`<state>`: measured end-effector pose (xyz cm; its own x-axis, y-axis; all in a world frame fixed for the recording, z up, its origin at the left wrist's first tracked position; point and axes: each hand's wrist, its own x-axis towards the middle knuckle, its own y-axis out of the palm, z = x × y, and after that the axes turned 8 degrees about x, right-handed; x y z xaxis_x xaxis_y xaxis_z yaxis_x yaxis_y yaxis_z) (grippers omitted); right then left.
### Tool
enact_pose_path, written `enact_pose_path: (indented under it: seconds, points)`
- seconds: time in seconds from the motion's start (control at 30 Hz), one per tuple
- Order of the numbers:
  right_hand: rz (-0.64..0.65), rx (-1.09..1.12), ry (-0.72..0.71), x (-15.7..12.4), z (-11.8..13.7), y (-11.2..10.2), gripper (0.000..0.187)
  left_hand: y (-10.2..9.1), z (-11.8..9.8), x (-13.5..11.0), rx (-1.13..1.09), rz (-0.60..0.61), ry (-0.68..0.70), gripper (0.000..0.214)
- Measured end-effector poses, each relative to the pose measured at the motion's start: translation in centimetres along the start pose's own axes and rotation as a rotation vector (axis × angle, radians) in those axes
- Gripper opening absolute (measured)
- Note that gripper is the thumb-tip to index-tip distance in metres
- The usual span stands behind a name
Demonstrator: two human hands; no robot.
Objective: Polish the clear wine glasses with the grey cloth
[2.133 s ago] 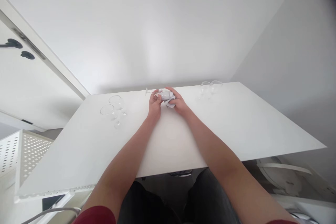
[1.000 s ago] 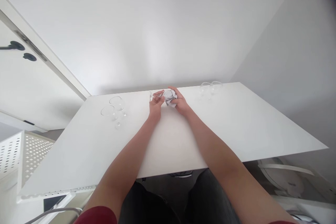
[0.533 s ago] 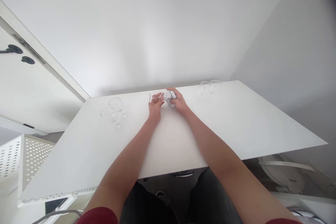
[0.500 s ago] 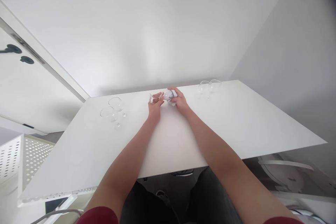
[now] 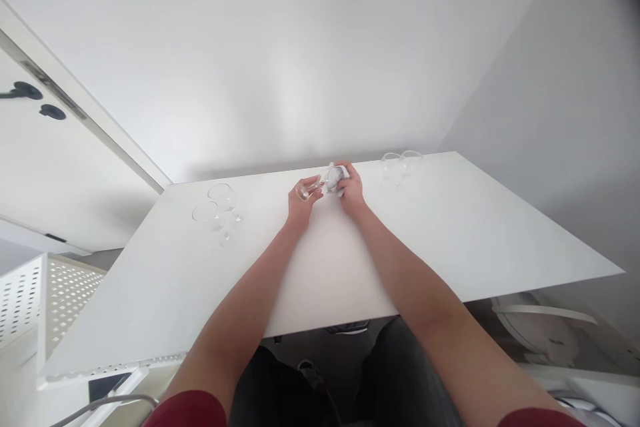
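Note:
Near the far edge of the white table (image 5: 330, 267), a clear wine glass (image 5: 332, 178) lies sideways between my hands, above the tabletop. My left hand (image 5: 303, 200) is closed around its stem, with the foot showing at the left of the fingers. My right hand (image 5: 353, 188) presses a white cloth (image 5: 345, 172) over the bowl end, its fingers curled round it. The cloth hides the rim, and I cannot tell whether some of it is inside the bowl.
Two wine glasses (image 5: 221, 197) stand upright on the table's left part. Two more glasses (image 5: 411, 161) stand at the far right, close to the wall (image 5: 320, 47). A white perforated panel (image 5: 70, 293) is at the lower left, beside a door (image 5: 30, 153) with black handle parts.
Both hands have shifted slightly right with the glass and cloth. The glass has turned, so its foot now points more toward me. The standing glasses have stayed put.

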<state>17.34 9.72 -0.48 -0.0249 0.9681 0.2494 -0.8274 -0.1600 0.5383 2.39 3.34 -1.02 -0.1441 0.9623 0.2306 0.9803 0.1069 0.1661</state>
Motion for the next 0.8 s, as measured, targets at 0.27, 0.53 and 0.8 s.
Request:
enact_pose_path:
  seconds: [0.27, 0.53, 0.8]
  points:
    - [-0.152, 0.004, -0.102, 0.5, -0.5, -1.0, 0.032, 0.5, -0.2, -0.1, 0.060, 0.109, -0.167, 0.048]
    - [-0.299, 0.256, -0.065, 1.5, -0.8, -1.4, 0.041, 0.5, 0.2, 0.0, 0.176, 0.058, -0.076, 0.041]
    - [0.073, 0.206, 0.145, 0.4, -0.2, 0.0, 0.019, 0.3, 0.1, 0.0, 0.158, 0.052, 0.026, 0.045]
